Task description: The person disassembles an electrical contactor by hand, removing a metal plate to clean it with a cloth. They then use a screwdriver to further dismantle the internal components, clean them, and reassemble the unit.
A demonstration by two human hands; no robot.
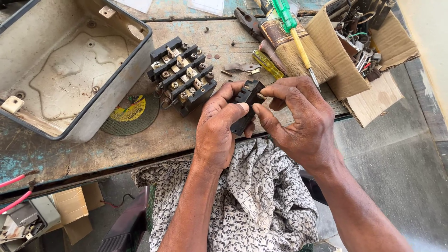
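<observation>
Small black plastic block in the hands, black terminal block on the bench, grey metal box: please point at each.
Small black plastic block (244,108), head view, lower body.
Black terminal block (183,74), head view, top screws.
Grey metal box (112,88), head view, right wall.

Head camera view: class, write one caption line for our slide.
Both hands, left hand and right hand, grip a small black plastic block above a worn workbench.

Worn workbench (140,140) carries metal box (60,70), terminal block (183,74), brush (294,53).

- I see a repair workshop, likely electrical; worn bench (154,135) scattered with screws
- screwdriver (290,28), brush (298,56), pliers (249,23) beside a cardboard box (336,60) of parts
- empty metal enclosure (70,70); black terminal block (183,74); grinding disc (133,114)
</observation>
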